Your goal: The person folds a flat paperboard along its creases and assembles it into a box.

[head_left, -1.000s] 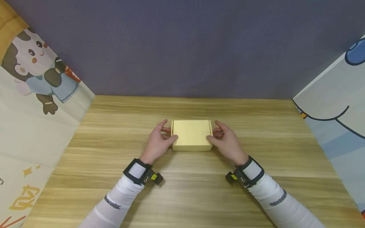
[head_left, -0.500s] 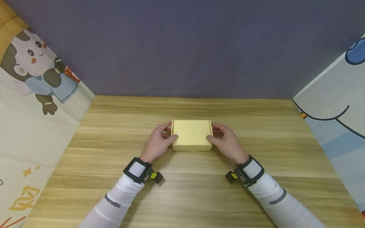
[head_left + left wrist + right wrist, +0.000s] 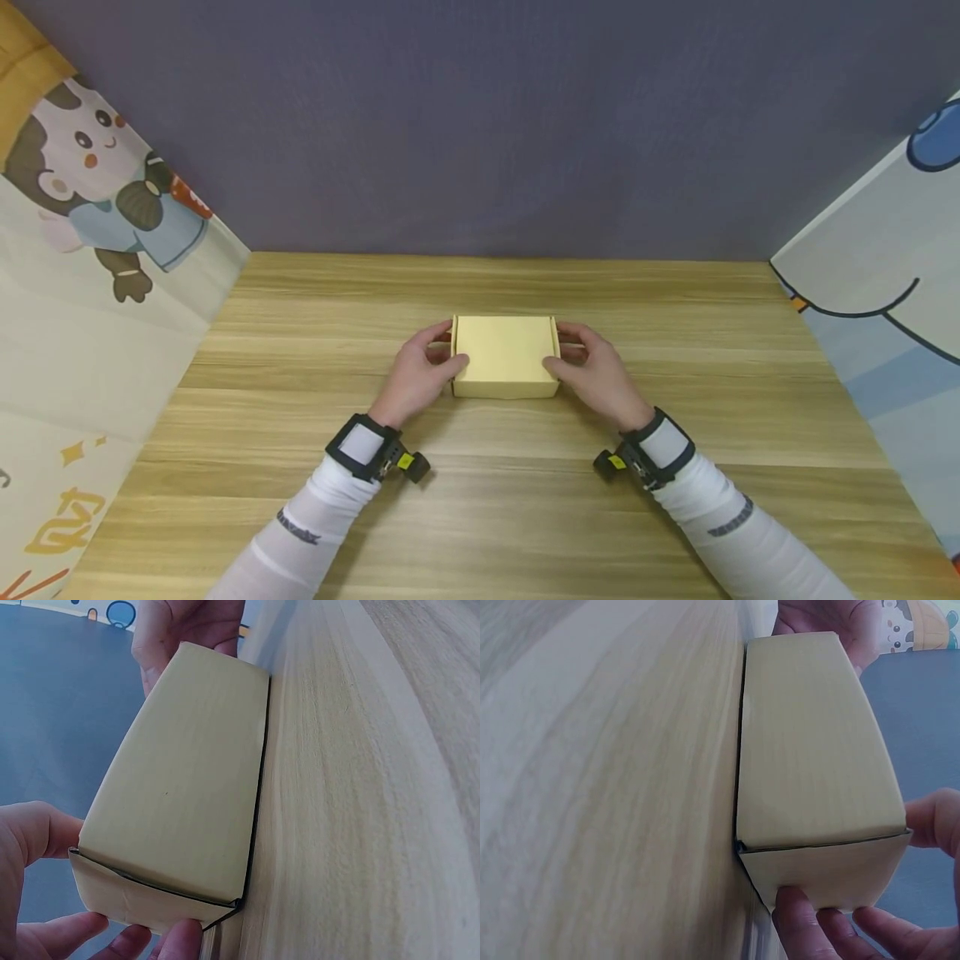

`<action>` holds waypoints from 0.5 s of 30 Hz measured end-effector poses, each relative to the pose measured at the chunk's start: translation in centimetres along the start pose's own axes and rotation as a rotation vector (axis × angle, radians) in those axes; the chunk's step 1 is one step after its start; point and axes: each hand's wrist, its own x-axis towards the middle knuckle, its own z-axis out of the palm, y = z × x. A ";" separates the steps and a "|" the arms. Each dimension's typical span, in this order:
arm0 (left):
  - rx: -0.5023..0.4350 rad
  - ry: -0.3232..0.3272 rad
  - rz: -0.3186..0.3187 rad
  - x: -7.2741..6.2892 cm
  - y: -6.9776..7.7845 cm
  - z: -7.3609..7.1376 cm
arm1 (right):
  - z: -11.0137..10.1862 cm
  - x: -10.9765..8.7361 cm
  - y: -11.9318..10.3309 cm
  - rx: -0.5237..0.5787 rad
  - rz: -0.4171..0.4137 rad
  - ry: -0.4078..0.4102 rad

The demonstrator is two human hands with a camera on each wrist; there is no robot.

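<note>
A small closed yellow cardboard box (image 3: 505, 348) lies flat on the wooden table. My left hand (image 3: 417, 375) holds its left end, thumb on the top near the front corner and fingers against the side. At the opposite end, my right hand (image 3: 602, 379) grips the box the same way. Up close in the left wrist view, fingertips (image 3: 180, 941) touch the end panel of the box (image 3: 176, 772). The right wrist view likewise has fingers (image 3: 799, 922) on the other end of the box (image 3: 817, 742). The underside is hidden.
The wood-grain tabletop (image 3: 510, 517) spreads around the box. A dark blue-grey wall (image 3: 510, 125) stands behind it, with cartoon-printed panels at left (image 3: 112, 333) and right (image 3: 885, 308). Both wrists wear black camera straps.
The index fingers of both hands, earlier held out from the box, have come in against its sides by half a second ago. The box stays in place.
</note>
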 end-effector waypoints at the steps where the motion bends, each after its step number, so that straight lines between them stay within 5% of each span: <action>1: -0.003 0.001 0.001 0.0 0.0 0.0 | 0.0 0.0 0.0 0.000 0.000 0.000; 15: -0.042 -0.002 0.018 0.0 0.0 -0.2 | -0.3 -0.1 -0.2 0.014 0.014 0.001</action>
